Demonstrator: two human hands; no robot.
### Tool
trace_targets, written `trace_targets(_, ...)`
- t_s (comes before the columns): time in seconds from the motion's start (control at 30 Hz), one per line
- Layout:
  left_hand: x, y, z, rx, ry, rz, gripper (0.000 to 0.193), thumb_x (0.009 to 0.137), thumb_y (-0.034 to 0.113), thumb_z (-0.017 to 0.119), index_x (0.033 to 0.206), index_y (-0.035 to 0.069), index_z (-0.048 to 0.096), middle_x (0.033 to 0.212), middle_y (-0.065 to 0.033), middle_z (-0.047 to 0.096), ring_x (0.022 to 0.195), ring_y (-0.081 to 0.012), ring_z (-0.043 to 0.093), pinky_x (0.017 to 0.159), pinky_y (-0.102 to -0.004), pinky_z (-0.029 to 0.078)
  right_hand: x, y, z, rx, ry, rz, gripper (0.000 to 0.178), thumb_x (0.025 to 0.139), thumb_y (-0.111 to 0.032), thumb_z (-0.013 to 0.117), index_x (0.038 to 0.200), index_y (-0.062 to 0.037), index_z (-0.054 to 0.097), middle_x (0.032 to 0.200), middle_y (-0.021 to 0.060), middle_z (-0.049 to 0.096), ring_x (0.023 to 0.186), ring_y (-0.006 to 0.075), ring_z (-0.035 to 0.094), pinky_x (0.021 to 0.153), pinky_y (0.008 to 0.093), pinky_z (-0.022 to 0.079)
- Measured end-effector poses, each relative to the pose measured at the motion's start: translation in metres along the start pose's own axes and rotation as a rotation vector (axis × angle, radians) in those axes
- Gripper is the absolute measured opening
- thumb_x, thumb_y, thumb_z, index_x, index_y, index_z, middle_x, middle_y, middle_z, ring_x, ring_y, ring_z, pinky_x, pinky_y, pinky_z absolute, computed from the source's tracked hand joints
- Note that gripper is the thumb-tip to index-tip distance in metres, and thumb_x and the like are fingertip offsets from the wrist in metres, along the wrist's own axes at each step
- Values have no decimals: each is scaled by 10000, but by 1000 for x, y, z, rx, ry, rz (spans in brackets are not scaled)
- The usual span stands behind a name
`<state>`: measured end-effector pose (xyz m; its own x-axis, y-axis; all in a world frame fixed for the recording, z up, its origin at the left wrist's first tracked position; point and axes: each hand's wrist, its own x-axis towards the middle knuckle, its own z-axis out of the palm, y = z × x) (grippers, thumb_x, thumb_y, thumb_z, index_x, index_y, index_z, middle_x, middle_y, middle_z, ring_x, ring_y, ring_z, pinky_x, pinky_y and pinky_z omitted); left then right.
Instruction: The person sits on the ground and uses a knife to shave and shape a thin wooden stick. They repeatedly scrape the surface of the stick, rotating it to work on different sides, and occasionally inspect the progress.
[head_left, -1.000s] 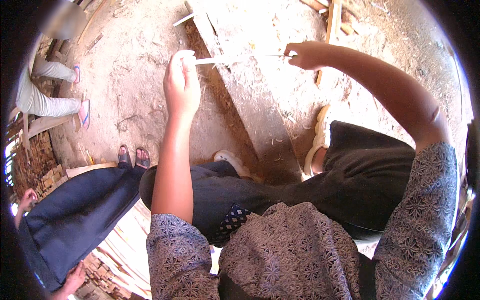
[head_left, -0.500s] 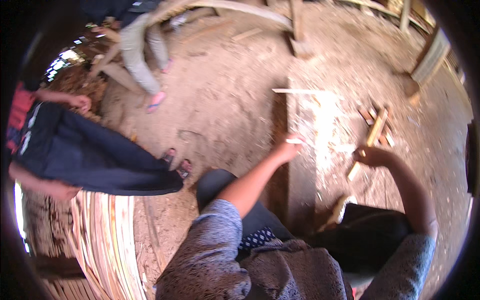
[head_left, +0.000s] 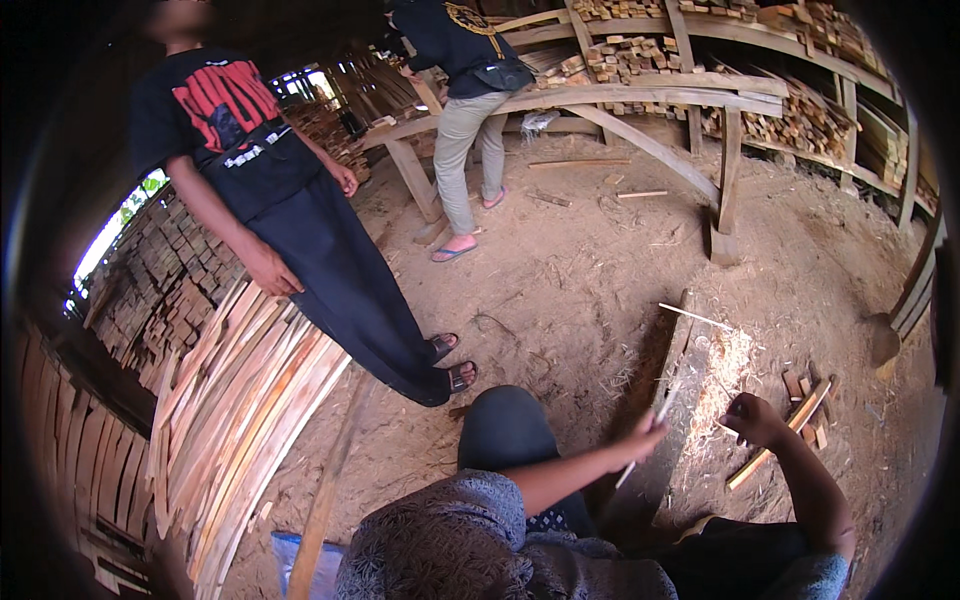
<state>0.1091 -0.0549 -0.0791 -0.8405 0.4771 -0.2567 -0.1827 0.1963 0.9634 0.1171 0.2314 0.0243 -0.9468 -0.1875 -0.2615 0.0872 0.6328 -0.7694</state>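
My left hand is closed around a thin pale wooden stick, which sticks out beyond both sides of the fist and slants over a long wooden beam. To the right, my right hand is curled shut beside a heap of curly wood shavings. Whatever its fingers hold is too small and dark to make out. Another thin stick lies across the far end of the beam. Just beyond my right hand are a longer wooden strip and short wood offcuts.
A person in dark trousers stands at left, near a large stack of long wooden slats. Further back, another person stands by a wooden bench. Shelves of cut timber line the back.
My view has tilted up and swung left, so the people and timber shelves show more fully. My left hand still grips the stick, now seen more clearly. My right hand stays closed.
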Motion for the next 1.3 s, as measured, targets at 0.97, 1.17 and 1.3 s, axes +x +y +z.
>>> trace_targets(0.97,77,93,-75,156,-220,381,159,1012,124,592,1110,38,683,864,-27,670,745,-67,599,643,-234,496,40,58,6,-442,72,112,304,959,-315,564,987,-25,652,978,174,669,905,369,654,797,472,548)
trace_targets(1.17,93,101,-85,554,-72,479,154,1000,146,598,1056,35,689,781,-69,676,689,-148,636,648,-307,507,37,66,-2,35,22,359,372,993,-370,537,1038,-12,629,881,114,706,710,222,725,625,365,588)
trace_targets(1.3,106,95,-86,671,-105,514,199,1046,208,491,1067,62,625,775,-116,664,681,-276,654,675,-391,515,36,86,0,-1,-102,399,392,997,-370,497,1078,-10,630,894,106,711,699,198,729,590,339,595)
